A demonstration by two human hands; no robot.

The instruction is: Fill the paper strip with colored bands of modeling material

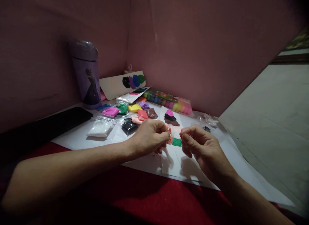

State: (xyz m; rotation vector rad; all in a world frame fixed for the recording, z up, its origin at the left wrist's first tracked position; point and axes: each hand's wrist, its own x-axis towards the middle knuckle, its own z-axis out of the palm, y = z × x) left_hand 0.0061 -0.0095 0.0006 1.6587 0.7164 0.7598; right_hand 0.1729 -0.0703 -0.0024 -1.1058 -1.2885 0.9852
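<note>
bottle (86, 76) back left | clay bags (125, 113) before it | box (169, 101) right

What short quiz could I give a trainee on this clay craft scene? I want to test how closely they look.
1. True or false: the left hand pinches a small orange piece of clay.
2. Which stands at the back left: A) purple bottle B) glass jar C) paint can?
3. What colour is the clay patch on the paper strip just below the fingertips?

Key: 1 true; 2 A; 3 green, the green patch near the right hand.
</note>
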